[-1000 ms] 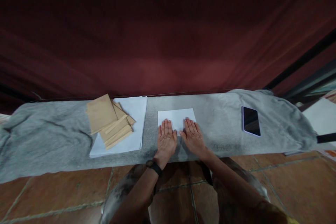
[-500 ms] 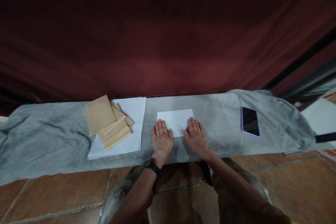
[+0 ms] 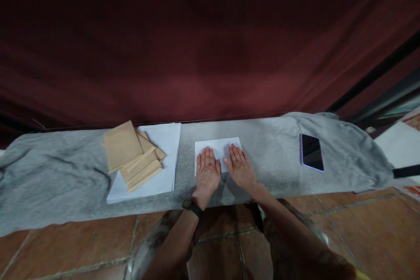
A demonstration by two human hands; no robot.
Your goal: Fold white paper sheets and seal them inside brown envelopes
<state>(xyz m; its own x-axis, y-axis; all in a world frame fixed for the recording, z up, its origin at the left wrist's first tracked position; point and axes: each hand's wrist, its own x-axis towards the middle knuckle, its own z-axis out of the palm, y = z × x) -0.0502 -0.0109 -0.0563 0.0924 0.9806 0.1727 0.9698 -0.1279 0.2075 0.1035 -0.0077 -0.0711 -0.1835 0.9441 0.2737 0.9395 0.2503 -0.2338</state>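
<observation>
A small white sheet of paper (image 3: 217, 143), possibly folded, lies on the grey cloth in front of me. My left hand (image 3: 208, 171) rests palm down over its left part, fingers stretched out and pointing away. Over the right part lies my right hand (image 3: 240, 167), also flat, with its thumb apart from the fingers. Both hands cover much of the paper's near side. Nothing is gripped by either hand.
Brown paper envelopes (image 3: 123, 146) lie loosely piled on a stack of larger white sheets (image 3: 172, 148) at left. A phone (image 3: 312, 152) lies at right on the grey cloth (image 3: 272, 153). Behind hangs a dark red curtain (image 3: 210, 92).
Both hands have moved inward over the paper, closer together, the left one to the right and the right one slightly left. The paper stays in about the same place.
</observation>
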